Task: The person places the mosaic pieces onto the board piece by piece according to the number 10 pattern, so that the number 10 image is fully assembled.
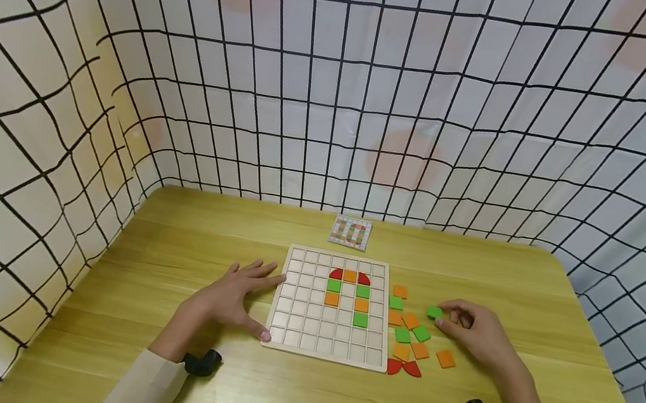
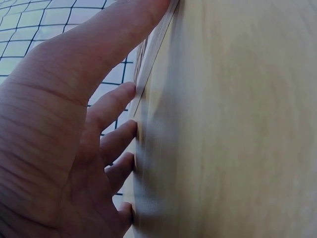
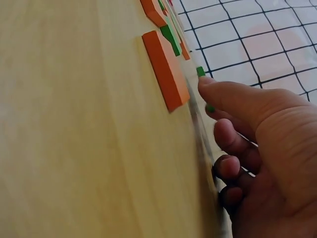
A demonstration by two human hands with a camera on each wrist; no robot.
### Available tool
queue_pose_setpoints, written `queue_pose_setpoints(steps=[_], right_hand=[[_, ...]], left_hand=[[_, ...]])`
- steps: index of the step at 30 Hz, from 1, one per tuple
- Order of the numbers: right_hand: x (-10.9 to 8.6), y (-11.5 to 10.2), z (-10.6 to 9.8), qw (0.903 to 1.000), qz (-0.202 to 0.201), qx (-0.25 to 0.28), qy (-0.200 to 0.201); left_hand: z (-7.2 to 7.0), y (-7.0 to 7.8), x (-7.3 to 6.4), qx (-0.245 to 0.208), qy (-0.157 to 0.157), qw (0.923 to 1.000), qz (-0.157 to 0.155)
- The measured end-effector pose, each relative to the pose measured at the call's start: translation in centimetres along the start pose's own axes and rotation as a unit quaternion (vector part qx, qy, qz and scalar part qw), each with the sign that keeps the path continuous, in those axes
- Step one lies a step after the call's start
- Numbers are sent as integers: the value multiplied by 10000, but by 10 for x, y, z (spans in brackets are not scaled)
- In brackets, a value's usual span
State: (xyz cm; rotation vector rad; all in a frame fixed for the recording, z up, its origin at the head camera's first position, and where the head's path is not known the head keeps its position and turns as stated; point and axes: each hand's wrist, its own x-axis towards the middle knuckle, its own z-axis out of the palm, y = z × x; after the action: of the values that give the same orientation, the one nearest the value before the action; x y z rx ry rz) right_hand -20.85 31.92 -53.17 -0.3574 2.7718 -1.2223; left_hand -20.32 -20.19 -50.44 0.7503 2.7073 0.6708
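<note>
A pale wooden grid board (image 1: 302, 326) lies on the table, with red quarter-round, orange and green square tiles set in an arch pattern in its cells. My left hand (image 1: 225, 296) spreads along the board's left side, thumb at the near corner and index fingertip at the edge. In the left wrist view that thumb (image 2: 119, 29) reaches the board's rim. To the right of the loose tiles, my right hand (image 1: 477, 333) pinches a green square tile (image 1: 435, 312) between thumb and index finger. Its other fingers (image 3: 228, 166) curl loosely beneath.
Several loose orange tiles (image 1: 420, 350) and green tiles (image 1: 402, 335) lie beside the board's right edge, with two red quarter-round tiles (image 1: 412, 368) nearest me. Behind the board is a small pattern card (image 1: 350, 232). White sheeting with black grid lines (image 1: 311, 121) walls the table's back and sides.
</note>
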Motion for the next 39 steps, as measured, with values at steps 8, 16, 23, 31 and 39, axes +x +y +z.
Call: queue_pose_setpoints(steps=[8,16,23,31,39], right_hand=[[5,-13,0,9995,-11,-162,257],[10,-33,17,9998,18,136,128],[16,-54,32,9997,-193,111,86],[20,-74,51,9993,-301,217,-6],[22,-98,71,9976,-516,409,-197]], left_hand=[[-1,-1,1,25,-26,10000,17],[2,-3,1,32,-29,10000,-22],[0,-2,1,29,-10,10000,-25],[0,-2,1,-12,2,10000,17],[1,-2,1,4,6,10000,-21]])
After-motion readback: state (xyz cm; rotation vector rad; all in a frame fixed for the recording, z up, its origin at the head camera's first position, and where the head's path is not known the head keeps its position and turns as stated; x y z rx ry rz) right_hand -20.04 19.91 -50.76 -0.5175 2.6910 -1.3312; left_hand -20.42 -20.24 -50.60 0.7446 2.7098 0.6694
